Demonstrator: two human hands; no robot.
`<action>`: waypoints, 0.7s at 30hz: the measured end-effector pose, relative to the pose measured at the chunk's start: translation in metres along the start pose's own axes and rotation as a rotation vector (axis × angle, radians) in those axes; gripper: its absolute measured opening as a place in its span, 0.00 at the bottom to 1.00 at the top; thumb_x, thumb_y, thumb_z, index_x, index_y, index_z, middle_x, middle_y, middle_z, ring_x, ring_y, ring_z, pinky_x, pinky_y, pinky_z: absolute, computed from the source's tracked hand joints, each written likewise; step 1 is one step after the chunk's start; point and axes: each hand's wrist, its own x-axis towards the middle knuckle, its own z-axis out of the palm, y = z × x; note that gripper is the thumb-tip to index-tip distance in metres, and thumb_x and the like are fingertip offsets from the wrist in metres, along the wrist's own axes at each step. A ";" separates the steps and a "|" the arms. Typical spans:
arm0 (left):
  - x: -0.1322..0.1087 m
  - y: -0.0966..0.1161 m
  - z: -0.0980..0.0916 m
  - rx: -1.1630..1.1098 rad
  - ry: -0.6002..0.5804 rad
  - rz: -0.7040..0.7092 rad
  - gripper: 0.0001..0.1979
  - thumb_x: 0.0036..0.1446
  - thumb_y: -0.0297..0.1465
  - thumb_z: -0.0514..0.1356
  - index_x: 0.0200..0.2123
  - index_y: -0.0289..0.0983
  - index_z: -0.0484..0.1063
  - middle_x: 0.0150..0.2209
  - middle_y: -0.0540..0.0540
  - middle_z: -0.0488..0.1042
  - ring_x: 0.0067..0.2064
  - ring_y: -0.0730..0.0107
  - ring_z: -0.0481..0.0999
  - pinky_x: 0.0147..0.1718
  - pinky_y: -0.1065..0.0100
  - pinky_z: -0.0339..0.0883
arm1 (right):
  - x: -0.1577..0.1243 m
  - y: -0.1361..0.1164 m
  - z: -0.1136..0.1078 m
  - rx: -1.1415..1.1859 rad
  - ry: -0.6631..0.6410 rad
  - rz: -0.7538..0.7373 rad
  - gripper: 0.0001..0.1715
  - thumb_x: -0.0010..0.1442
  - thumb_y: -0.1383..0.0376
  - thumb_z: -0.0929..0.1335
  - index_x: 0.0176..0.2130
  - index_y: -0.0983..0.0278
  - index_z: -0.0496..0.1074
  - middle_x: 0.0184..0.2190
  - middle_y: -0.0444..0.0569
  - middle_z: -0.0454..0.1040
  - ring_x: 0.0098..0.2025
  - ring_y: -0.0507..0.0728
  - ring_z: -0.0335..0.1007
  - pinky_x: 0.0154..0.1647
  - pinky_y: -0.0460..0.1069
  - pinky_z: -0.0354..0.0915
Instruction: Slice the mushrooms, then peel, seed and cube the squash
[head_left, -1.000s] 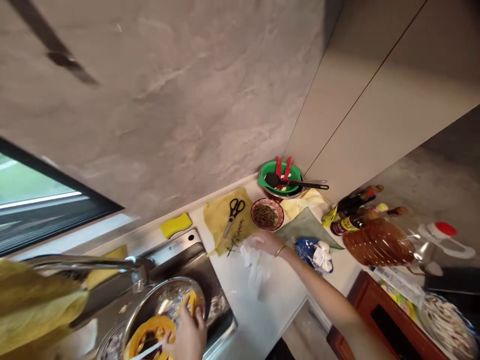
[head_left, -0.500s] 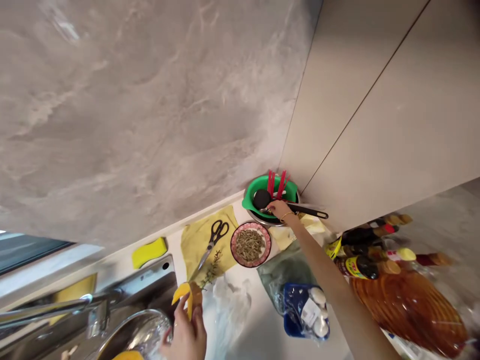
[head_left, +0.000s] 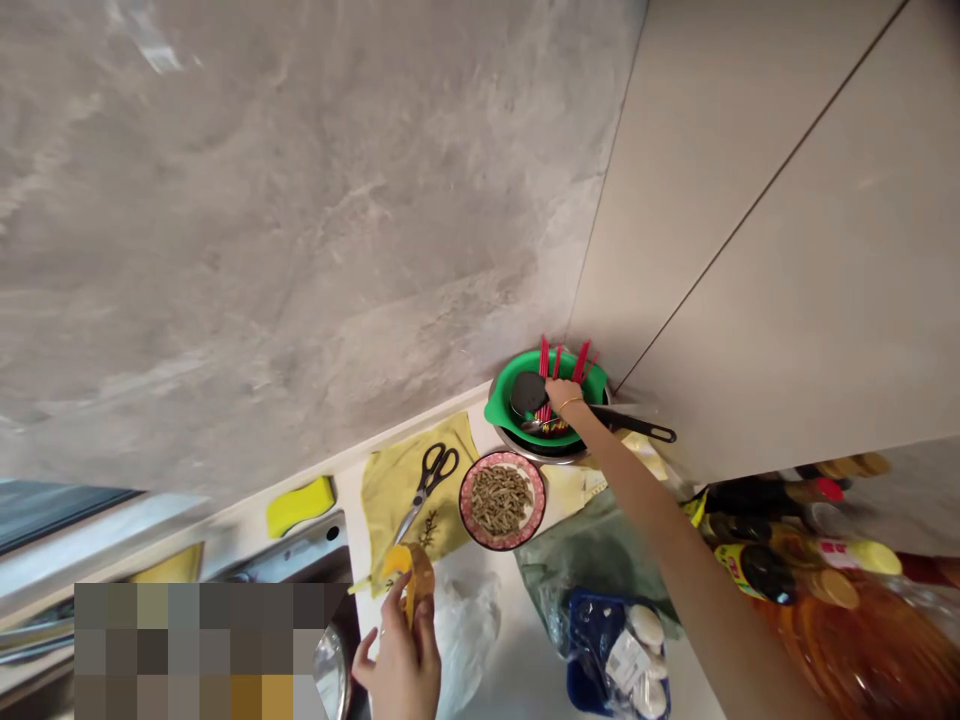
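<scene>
The left hand (head_left: 403, 655) pinches a curved orange pumpkin wedge (head_left: 423, 576), likely firm, best held rind-side; I cannot tell the grip of the right hand (head_left: 564, 394) at one o'clock.

Legible text: none. Marked surfaces, as seen by the head camera: white label (head_left: 630, 658) on the clear wrap of the blue tray (head_left: 582, 655), print too small to resolve. Yellow label with smaller coloured patches (head_left: 729, 570) on a dark bottle lying at right (head_left: 776, 577); lettering blurred, brand cannot be made out. Pinkish-red label with pale marks (head_left: 834, 553) on the bottle with the pale yellow cap (head_left: 883, 559); characters smeared. Faint marks on the cream-coloured sheet (head_left: 574, 485) beside the patterned bowl (head_left: 466, 507); whether these are writing cannot be determined.
</scene>
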 end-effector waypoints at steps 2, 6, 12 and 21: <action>0.001 0.000 0.000 -0.005 -0.004 -0.002 0.17 0.59 0.39 0.44 0.49 0.40 0.59 0.38 0.42 0.77 0.43 0.58 0.75 0.48 0.52 0.54 | 0.004 0.007 -0.005 -0.002 0.001 -0.007 0.13 0.58 0.68 0.64 0.44 0.68 0.70 0.41 0.61 0.74 0.44 0.60 0.71 0.43 0.52 0.62; 0.001 0.000 0.002 -0.010 0.000 0.003 0.17 0.59 0.38 0.45 0.49 0.39 0.59 0.35 0.43 0.77 0.40 0.59 0.75 0.48 0.53 0.54 | 0.004 0.018 -0.014 -0.024 0.068 0.000 0.17 0.58 0.64 0.65 0.47 0.67 0.68 0.43 0.60 0.73 0.46 0.62 0.69 0.45 0.53 0.61; -0.002 0.002 0.009 -0.042 -0.015 0.023 0.16 0.60 0.38 0.43 0.49 0.40 0.58 0.42 0.42 0.76 0.43 0.60 0.75 0.49 0.52 0.51 | -0.002 -0.016 0.004 0.009 0.147 -0.036 0.18 0.62 0.65 0.59 0.47 0.69 0.70 0.48 0.64 0.70 0.53 0.63 0.63 0.51 0.55 0.58; -0.008 -0.003 -0.004 -0.097 -0.011 -0.022 0.17 0.61 0.36 0.43 0.51 0.40 0.57 0.43 0.41 0.75 0.44 0.61 0.74 0.53 0.51 0.47 | 0.017 -0.063 0.034 0.094 -0.070 0.108 0.14 0.58 0.68 0.65 0.41 0.71 0.75 0.39 0.65 0.75 0.42 0.60 0.74 0.40 0.49 0.66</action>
